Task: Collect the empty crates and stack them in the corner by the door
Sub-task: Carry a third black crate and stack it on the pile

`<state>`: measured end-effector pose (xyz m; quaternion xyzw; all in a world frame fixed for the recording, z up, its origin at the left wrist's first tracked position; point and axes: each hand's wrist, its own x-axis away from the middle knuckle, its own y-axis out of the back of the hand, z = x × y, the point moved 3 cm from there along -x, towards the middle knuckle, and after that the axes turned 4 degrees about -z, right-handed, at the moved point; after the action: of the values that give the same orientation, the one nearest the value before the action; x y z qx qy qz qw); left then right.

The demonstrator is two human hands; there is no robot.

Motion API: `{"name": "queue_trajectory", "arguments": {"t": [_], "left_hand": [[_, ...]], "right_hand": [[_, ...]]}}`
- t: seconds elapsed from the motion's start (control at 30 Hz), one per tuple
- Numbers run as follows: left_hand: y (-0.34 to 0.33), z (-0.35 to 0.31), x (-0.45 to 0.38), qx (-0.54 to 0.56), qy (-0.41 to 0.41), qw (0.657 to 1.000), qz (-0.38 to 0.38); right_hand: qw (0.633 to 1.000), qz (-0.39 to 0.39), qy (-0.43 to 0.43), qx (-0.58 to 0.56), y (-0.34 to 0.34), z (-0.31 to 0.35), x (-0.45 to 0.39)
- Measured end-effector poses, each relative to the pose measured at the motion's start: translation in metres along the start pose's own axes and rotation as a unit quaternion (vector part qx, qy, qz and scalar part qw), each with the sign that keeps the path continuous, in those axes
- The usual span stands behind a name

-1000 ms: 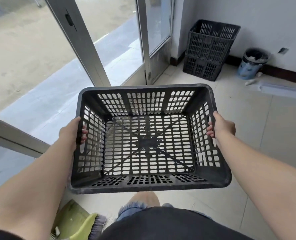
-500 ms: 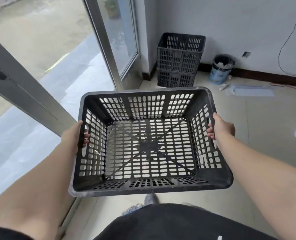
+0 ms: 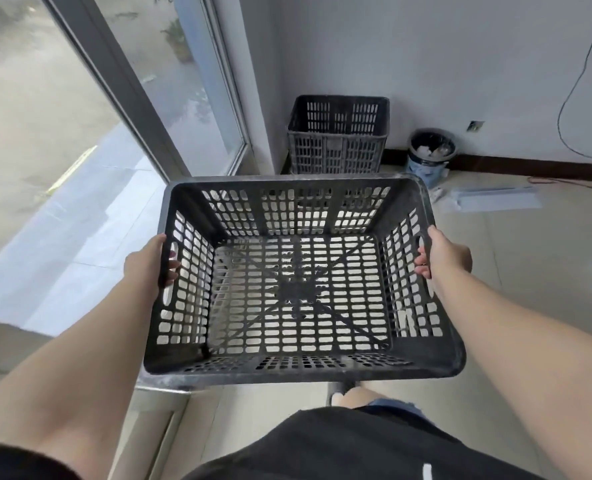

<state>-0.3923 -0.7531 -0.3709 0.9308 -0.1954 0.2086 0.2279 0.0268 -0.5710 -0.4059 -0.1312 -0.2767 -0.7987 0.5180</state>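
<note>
Both hands, left hand (image 3: 145, 263) and right hand (image 3: 441, 252), grip the empty carried crate (image 3: 301, 282) through its side handle slots, held above the floor. Far ahead, stacked crates (image 3: 338, 135) already occupy the corner; this one remains to be added.

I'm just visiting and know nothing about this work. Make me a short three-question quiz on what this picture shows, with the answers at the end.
1. True or false: the carried crate has goods in it.
2. How is that crate held? A) by one hand from below; B) by the left hand and right hand, one at each side wall; C) it rests on the floor.
3. What stands beside the stacked crates in the corner, to their right along the wall?

Key
1. False: its slotted bottom is bare.
2. B: the fingers of each hand curl through a handle slot.
3. A small waste bin with crumpled paper inside.
</note>
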Motion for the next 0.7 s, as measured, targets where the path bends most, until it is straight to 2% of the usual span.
{"name": "queue_trajectory", "arguments": {"t": [0.17,0.33,0.7], "left_hand": [[-0.056,-0.052,-0.047,0.002,0.008,1.000,-0.017],[-0.109,-0.093,-0.090,0.000,0.010,1.000,-0.003],[-0.234,-0.196,-0.255,-0.035,0.038,0.995,0.080]], "right_hand": [[1.000,0.012,-0.009,0.016,-0.051,0.062,-0.050],[1.000,0.001,0.003,0.029,-0.098,0.115,-0.091],[0.998,-0.060,-0.022,0.014,-0.220,0.200,-0.181]]}}
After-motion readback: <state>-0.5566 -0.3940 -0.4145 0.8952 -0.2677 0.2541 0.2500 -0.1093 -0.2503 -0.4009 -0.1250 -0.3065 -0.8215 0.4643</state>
